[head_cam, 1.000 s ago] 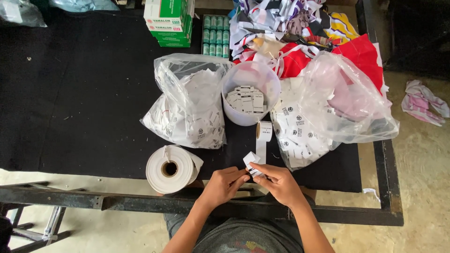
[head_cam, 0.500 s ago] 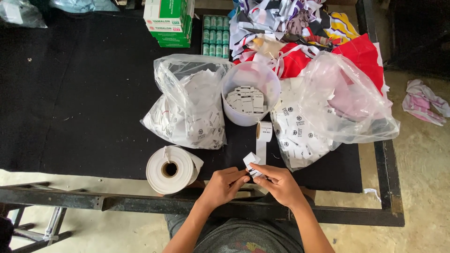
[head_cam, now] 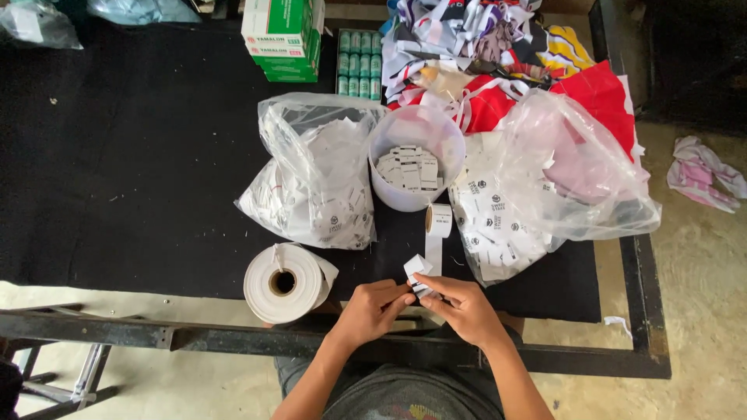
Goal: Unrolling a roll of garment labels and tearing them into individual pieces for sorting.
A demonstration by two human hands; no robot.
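My left hand (head_cam: 375, 309) and my right hand (head_cam: 459, 306) meet at the table's front edge, both pinching a small white label (head_cam: 417, 269) between the fingertips. A narrow white strip runs from the label up to a small label roll (head_cam: 439, 221) standing just behind. Beyond that roll is a clear plastic tub (head_cam: 417, 166) with several cut white labels inside. A large white tape roll (head_cam: 285, 281) lies to the left of my left hand.
Two clear plastic bags of white labels flank the tub, one on the left (head_cam: 315, 175) and one on the right (head_cam: 537, 183). Colourful fabric pieces (head_cam: 498, 54) pile at the back right. Green boxes (head_cam: 284, 35) stand at the back. Black cloth (head_cam: 117, 155) covers the table.
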